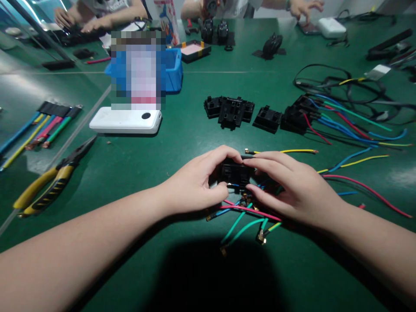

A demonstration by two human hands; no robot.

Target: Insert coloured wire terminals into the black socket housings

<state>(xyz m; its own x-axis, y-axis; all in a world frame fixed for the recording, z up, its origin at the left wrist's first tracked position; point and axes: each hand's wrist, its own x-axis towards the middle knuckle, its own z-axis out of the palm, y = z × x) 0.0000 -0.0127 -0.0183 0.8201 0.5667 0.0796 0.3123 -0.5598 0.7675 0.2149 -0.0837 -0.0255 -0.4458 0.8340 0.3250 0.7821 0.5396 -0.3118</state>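
Observation:
Between my two hands is a black plastic housing (234, 174), held just above the green table. My left hand (208, 177) grips its left side, thumb at the near edge and fingers over the far edge. From the right, my right hand (289, 184) pinches the same housing with thumb and fingertips. A short stretch of blue wire (234, 185) shows along the housing's near edge; how it is seated is too small to tell. Under and around the hands lie loose wires with metal terminals, among them a red wire (253, 212) and a green wire (242, 227).
More black housings (231, 112) lie beyond my hands, with a wired black assembly (299, 115) to their right. Yellow-handled pliers (55, 182), a white power bank (125, 120) and a blue bin (173, 71) are on the left. Co-workers' hands (303, 9) appear across the table.

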